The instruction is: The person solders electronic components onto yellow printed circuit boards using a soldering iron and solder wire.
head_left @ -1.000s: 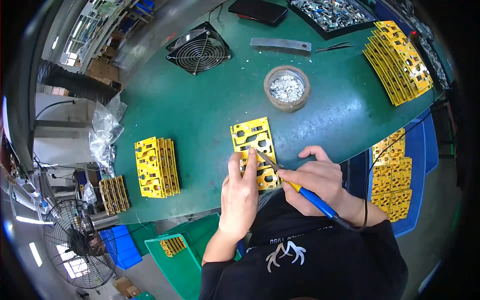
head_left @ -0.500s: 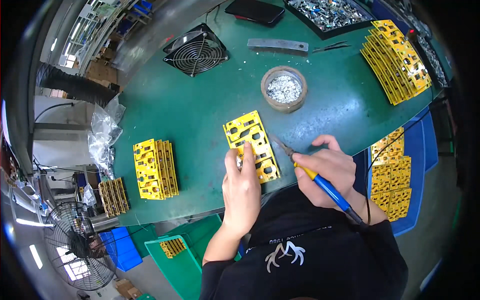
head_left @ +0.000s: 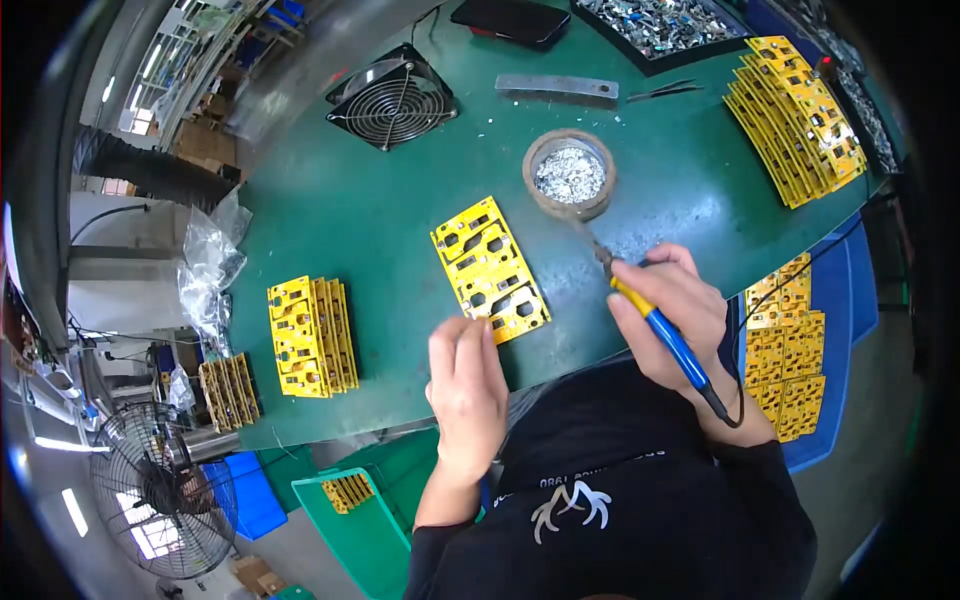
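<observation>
A yellow circuit board (head_left: 505, 268) with dark cutouts lies tilted on the green table in front of me. At its near edge my left hand (head_left: 467, 385) has its fingers drawn together, the fingertips at the board's corner. In my right hand (head_left: 678, 315) is a soldering iron (head_left: 660, 330) with a blue and yellow handle. Its tip points away from me, at the near rim of a round brown container (head_left: 533, 188) that holds silvery bits. The iron is apart from the board.
Stacked yellow boards stand at the left (head_left: 300, 340) and far right (head_left: 790, 120). A black fan (head_left: 395, 105), metal strip (head_left: 555, 86), tweezers (head_left: 665, 90) and phone (head_left: 510, 20) lie farther back. Below the table are a green bin (head_left: 350, 540) and a blue bin (head_left: 850, 330).
The board has shifted away and slightly left. My left hand has slid from its face to its near edge. My right hand has carried the iron's tip from beside the board to the container.
</observation>
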Demonstrator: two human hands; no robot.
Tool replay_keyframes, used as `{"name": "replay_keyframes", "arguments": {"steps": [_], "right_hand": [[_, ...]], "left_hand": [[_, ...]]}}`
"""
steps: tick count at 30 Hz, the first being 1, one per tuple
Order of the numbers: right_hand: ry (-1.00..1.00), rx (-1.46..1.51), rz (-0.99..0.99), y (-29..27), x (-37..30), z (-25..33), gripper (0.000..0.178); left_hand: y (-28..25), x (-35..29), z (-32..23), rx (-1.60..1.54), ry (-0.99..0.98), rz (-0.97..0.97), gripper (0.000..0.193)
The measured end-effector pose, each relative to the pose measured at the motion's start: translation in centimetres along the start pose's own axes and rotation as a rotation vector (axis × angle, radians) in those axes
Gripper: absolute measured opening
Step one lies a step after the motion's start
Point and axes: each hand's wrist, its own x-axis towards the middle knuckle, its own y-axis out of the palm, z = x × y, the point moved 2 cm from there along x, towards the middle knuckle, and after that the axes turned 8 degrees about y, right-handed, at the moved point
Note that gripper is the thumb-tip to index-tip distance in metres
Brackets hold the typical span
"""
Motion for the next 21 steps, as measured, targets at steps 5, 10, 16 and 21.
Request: {"name": "replay_keyframes", "arguments": {"steps": [5,10,16,21], "right_hand": [[-0.053,0.246,0.113,0.2,-1.4,1.2,0.03],[-0.072,0.274,0.145,0.8,-2.0,2.0,0.029],[-0.063,0.264,0.164,1.2,-2.1,1.9,0.027],[-0.069,0.259,0.157,1.4,-2.1,1.8,0.026]], "left_hand": [[-0.3,-1.5,-1.4,-0.025,0.005,0.036,0.019],[0.8,-2.0,-1.7,-0.02,0.036,-0.038,0.022],[1.6,-2.2,-1.6,0.01,0.082,-0.053,0.023],[1.8,-2.1,-1.7,0.009,0.087,-0.07,0.024]]}}
